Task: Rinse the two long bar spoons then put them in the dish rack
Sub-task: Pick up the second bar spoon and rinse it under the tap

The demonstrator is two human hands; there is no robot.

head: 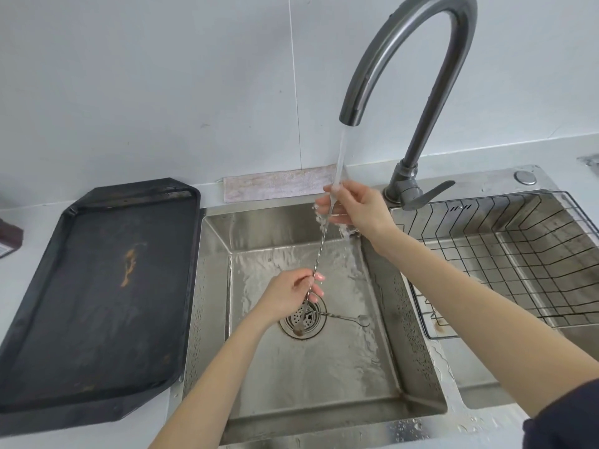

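A long twisted bar spoon (319, 251) runs steeply from my right hand (356, 209), which grips its top under the running water, down to my left hand (291, 293), which pinches its lower shaft above the drain. Its lower end hangs over the drain strainer (303, 319). A second bar spoon (348, 317) lies flat on the sink floor, its bowl pointing right. The wire dish rack (505, 254) sits in the right basin and holds nothing I can see.
The tall faucet (418, 92) pours a stream onto my right hand. A black tray (97, 286) lies on the counter left of the steel sink (214, 286). A cloth (278, 186) lies against the wall behind the sink.
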